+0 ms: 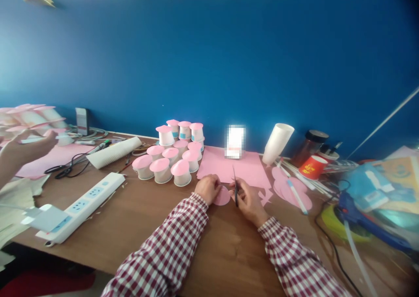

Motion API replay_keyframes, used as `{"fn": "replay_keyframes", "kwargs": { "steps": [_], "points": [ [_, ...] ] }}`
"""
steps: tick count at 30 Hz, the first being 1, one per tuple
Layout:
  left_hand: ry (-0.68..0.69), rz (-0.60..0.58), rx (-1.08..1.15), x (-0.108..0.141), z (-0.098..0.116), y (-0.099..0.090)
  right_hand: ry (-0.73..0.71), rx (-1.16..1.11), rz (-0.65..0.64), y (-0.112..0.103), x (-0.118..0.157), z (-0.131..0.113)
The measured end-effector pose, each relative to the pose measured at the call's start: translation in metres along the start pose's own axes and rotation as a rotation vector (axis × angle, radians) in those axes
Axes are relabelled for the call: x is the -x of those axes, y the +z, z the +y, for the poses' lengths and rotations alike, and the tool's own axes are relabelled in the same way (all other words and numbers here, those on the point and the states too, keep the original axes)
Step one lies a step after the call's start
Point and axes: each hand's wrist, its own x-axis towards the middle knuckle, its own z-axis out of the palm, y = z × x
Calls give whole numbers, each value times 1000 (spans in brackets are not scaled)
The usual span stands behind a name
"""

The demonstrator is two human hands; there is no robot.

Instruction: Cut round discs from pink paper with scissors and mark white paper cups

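My left hand [207, 188] is closed on the edge of a round pink paper disc [223, 196] just above the table. In my right hand [249, 199] is a pair of scissors [236, 192], dark-handled, its blades pointing away from me beside the disc. Behind both hands lies a pink paper sheet [218, 165]. Small pink offcuts [265, 195] rest beside my right hand. To the left stand several upturned white paper cups [162, 177] with pink paper discs on top, some of them stacked.
A white power strip [94, 201] lies left, near a stack of cups [114, 152]. At the right are more pink discs [291, 188], a red cup [313, 167] and a blue glue gun [369, 222] with a cord. Another person's hand [26, 148] is at far left.
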Motion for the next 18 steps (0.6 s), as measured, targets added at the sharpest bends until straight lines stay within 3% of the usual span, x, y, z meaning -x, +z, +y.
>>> {"fn": "replay_keyframes", "kwargs": {
  "steps": [8,12,18],
  "points": [
    [-129,125,580,-7,-3,10,10,-33,185,-5,-9,5],
    [-134,132,638,-8,-2,10,48,-50,239,-6,-11,8],
    [-43,278,639,-5,2,10,49,-78,247,-5,-12,9]
  ]
}}
